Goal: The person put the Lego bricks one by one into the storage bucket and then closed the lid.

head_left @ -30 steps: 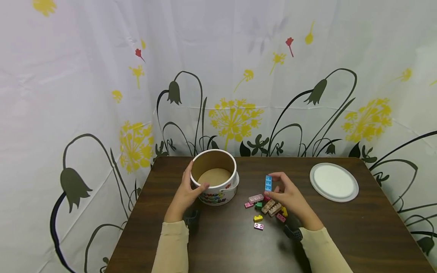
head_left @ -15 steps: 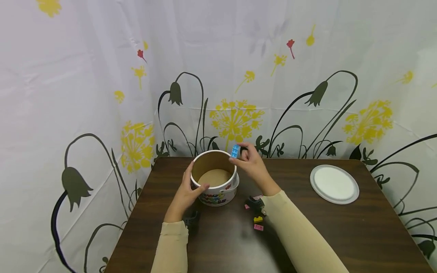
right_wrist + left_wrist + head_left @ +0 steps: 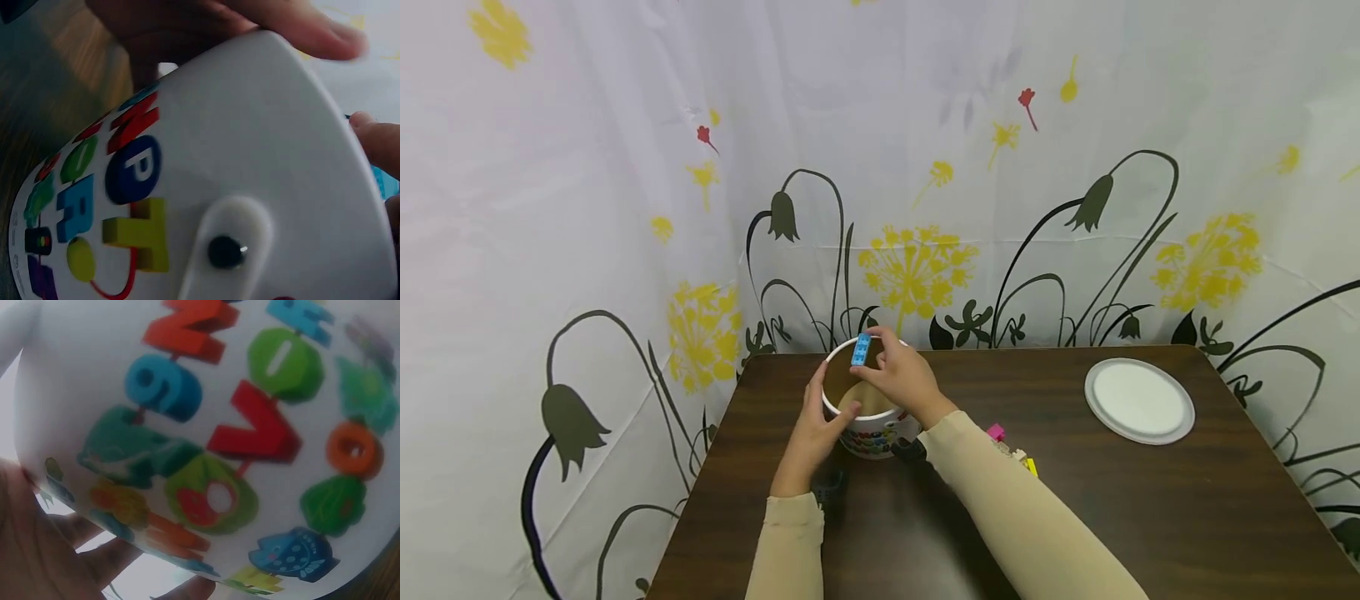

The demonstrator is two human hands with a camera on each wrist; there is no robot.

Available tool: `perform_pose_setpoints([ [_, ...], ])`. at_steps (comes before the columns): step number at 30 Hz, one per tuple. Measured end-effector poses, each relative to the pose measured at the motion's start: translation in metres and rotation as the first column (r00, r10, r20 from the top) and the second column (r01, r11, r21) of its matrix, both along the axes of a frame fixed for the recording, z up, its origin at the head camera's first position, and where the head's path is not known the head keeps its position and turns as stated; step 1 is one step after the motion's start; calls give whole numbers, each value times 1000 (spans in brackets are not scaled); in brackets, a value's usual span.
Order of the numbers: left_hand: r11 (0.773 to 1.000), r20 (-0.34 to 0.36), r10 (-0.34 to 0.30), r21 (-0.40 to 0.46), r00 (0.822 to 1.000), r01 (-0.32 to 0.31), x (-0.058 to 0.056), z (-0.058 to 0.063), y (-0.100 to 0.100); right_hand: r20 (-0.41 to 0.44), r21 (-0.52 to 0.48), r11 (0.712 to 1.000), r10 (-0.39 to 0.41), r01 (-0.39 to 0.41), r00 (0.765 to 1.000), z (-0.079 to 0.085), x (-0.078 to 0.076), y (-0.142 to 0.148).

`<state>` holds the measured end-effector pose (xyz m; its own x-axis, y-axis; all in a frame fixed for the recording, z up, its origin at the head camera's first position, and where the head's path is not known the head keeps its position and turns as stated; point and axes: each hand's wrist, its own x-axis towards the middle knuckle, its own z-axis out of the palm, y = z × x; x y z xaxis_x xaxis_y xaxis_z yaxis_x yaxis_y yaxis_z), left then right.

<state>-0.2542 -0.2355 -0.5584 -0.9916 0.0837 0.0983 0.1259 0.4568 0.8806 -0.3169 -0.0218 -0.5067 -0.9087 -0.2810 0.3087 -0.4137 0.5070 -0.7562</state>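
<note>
A white bucket point(image 3: 874, 444) with colourful printed letters stands on the table at centre left in the head view. My left hand point(image 3: 814, 425) grips its left side, thumb over the near rim and fingers along the outer wall. Over the bucket's opening, my right hand point(image 3: 901, 373) pinches a blue toy brick point(image 3: 861, 350) between thumb and fingertips. In the right wrist view the same blue brick point(image 3: 384, 182) peeks out past the bucket's rim, mostly hidden by the fingers. The left wrist view is filled by the printed bucket wall point(image 3: 206, 425), with left-hand fingers behind it.
Loose toy bricks, among them a pink one point(image 3: 996, 432) and a yellow one point(image 3: 1032, 467), lie on the dark wooden table point(image 3: 1150, 517), partly hidden by the right sleeve. A round white lid point(image 3: 1139, 401) lies at the right. A flowered curtain point(image 3: 1075, 275) hangs behind.
My right hand has carried the blue brick leftward from the loose bricks to above the bucket's opening. My left hand has kept its grip on the bucket.
</note>
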Motion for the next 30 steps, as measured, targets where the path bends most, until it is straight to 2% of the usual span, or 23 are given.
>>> perform_pose_setpoints([
  [3, 1000, -14, 20, 2, 1000, -20, -1, 2, 1, -12, 23, 1000, 9, -9, 1000, 1, 2, -2],
  [9, 1000, 4, 3, 21, 1000, -3, -2, 1, 1, 36, -13, 1000, 26, -26, 999, 2, 3, 0],
  [17, 999, 6, 10, 31, 1000, -10, -2, -2, 1, 108, -146, 985, 106, -90, 989, 4, -2, 6],
  [23, 1000, 2, 18, 24, 1000, -18, -1, 0, 1, 139, -199, 971, 159, -130, 977, 6, -5, 8],
  [30, 999, 23, 11, 42, 1000, -12, 0, -1, 0, 154, -263, 956, 173, -128, 973, 5, -4, 10],
])
